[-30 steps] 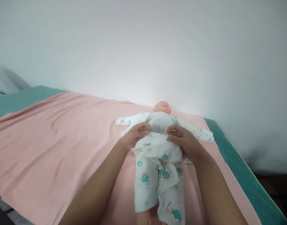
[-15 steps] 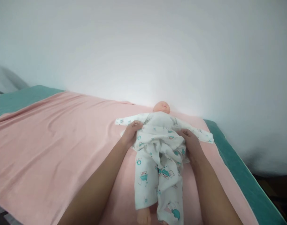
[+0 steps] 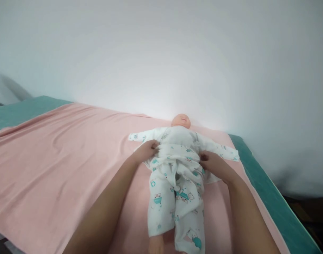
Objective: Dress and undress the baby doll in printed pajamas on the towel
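Observation:
A baby doll lies on its back, head toward the wall, arms spread to both sides. It wears a white long-sleeved top and white printed pants with teal pictures. My left hand pinches the waistband at the doll's side on the left, fingers curled together. At the opposite side of the waist, my right hand is closed on the pants' edge; its fingertips are partly hidden. The cloth is bunched around the hips and crotch. One bare foot shows below a pant leg.
Under the doll is a wrinkled pink blanket, spread over a green mattress that shows at both sides. A pale wall rises directly behind. Dark items sit beyond the right edge.
My right hand has shifted down and slightly inward along the waist. My left hand has moved a little left and down. The waistband sits slightly lower and narrower.

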`<state>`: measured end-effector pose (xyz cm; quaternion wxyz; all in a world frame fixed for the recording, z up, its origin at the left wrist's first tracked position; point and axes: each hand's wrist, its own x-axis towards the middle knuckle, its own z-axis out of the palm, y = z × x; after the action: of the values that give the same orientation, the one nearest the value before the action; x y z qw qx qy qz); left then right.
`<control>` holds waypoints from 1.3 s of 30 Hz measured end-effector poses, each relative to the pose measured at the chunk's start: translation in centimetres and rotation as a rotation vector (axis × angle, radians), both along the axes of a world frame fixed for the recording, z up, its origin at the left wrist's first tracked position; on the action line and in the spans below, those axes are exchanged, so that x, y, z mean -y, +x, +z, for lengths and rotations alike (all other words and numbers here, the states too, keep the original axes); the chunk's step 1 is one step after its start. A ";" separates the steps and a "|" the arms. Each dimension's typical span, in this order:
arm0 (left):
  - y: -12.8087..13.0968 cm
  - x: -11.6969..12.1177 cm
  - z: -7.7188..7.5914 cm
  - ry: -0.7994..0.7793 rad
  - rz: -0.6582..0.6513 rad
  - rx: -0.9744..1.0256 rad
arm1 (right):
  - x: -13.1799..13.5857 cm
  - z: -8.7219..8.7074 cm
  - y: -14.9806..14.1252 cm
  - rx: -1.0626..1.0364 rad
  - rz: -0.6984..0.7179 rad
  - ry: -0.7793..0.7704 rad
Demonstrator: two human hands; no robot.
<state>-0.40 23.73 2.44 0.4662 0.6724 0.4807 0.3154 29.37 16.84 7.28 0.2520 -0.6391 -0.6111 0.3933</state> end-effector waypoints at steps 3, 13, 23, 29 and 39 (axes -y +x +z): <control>1.1 -0.1 -0.5 0.117 0.136 -0.126 | -0.7 -0.8 -0.3 0.088 -0.085 0.041; 3.0 1.5 0.4 0.102 0.101 0.032 | -0.9 -1.1 -0.9 -0.068 -0.037 0.099; 2.8 1.6 -0.4 -0.418 -0.145 0.754 | -0.4 -3.4 -1.8 -0.694 -0.101 0.031; 2.5 1.3 -0.8 -0.356 -0.136 0.727 | -0.5 -3.0 -2.4 -0.659 -0.136 0.098; 3.7 1.4 -0.7 0.174 0.382 0.237 | -2.2 -4.5 -0.4 -0.108 -0.388 0.437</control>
<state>3.32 22.31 1.73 0.3916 0.5650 0.5122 0.5149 28.93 19.06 2.76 0.4862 -0.6529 -0.5332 0.2302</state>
